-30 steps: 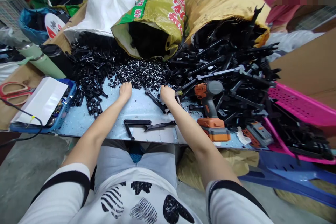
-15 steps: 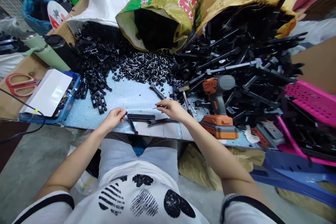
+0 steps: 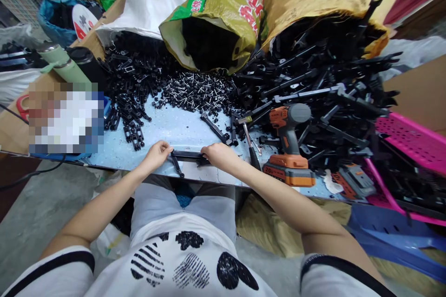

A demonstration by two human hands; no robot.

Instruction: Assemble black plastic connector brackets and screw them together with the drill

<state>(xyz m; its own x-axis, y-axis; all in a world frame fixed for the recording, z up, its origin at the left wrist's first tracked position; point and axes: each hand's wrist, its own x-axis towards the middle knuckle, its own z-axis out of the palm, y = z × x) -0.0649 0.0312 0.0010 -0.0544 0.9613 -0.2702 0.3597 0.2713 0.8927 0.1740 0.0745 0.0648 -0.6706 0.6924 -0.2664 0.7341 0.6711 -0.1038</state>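
Note:
A black jointed arm (image 3: 186, 154) lies near the table's front edge, with a short link (image 3: 177, 166) angled down from its left end. My left hand (image 3: 158, 154) is closed, thumb and fingers pinching that left end. At the opposite end, my right hand (image 3: 221, 157) is closed too, fingertips against the bar where it meets a dark piece mostly covered by the hand. What the right fingertips pinch is hidden. Just beyond my right hand lies a loose black bar (image 3: 214, 127).
Small screws with black heads (image 3: 198, 93) are heaped at the back centre, with black links (image 3: 134, 134) on the left. On the right stand a hammer (image 3: 251, 144), a cordless driver (image 3: 289, 144) and a pile of long black arms (image 3: 320, 97). Open sacks (image 3: 209, 23) line the back.
My right hand has moved slightly left and down onto the bar's right end. The thin metal pin seen in its fingers before is now out of sight. My left hand keeps its pinch.

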